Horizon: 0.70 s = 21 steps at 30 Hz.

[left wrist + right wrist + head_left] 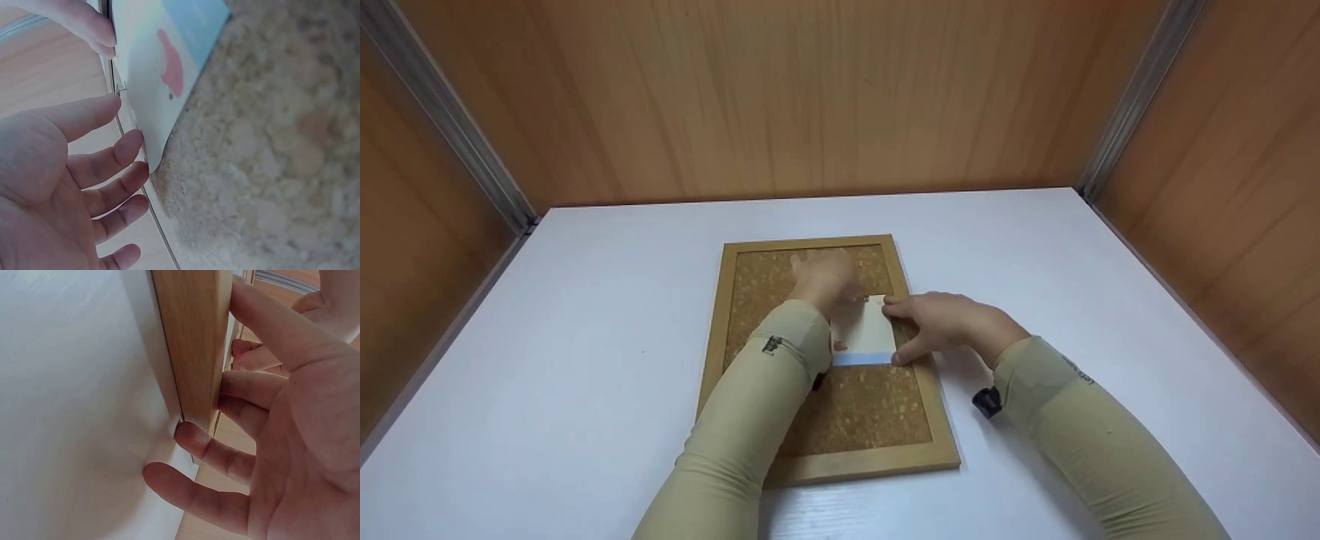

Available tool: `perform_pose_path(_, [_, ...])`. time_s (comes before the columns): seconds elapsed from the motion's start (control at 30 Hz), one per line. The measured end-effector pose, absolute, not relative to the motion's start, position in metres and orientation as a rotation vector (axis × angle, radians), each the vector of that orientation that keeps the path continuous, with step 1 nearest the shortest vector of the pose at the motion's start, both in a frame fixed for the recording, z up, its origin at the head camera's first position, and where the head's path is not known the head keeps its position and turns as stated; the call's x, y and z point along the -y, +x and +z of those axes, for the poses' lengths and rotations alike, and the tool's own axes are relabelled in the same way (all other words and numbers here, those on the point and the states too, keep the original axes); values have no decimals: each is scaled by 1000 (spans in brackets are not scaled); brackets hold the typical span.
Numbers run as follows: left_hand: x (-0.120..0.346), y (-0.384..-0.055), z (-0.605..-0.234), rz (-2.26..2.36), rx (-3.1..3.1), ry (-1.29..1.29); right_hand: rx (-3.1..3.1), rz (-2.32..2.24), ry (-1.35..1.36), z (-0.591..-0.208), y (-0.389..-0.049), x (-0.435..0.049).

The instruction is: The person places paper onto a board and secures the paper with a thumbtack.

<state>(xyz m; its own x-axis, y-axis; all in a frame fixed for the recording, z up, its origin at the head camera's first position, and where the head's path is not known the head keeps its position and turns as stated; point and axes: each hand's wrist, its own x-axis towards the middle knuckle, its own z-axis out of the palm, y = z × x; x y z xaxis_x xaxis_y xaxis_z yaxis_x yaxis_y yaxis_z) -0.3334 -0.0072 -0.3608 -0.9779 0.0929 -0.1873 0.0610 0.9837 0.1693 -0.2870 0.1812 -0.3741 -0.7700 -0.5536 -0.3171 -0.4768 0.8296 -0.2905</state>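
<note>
A framed cork board (870, 420) lies flat on the white table. On its cork rests a small pale card (866, 330) with a blue band along its near edge and a reddish figure. My left hand (825, 279) is over the card's far left part, blurred in the head view. In the left wrist view its thumb and loosely bent fingers (104, 166) reach the card's edge. My right hand (945, 324) touches the card's right edge with thumb and fingertips. In the right wrist view its lower fingers (216, 458) extend past the wooden frame (194, 332). A tiny object (866, 298) at the card's far edge is unclear.
Around the board spreads the white tabletop (607, 315). Wood-grained panels (825, 97) stand at the back and both sides, with metal corner posts (1136, 90). A black wrist device (987, 402) sits under the right sleeve.
</note>
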Motion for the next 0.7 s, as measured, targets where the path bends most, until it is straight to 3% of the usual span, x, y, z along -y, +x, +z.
perform_pose_path(0.7, [-2,-334,-361,156,-2896,72,-2625,-268,-767,-374,-287,-184])
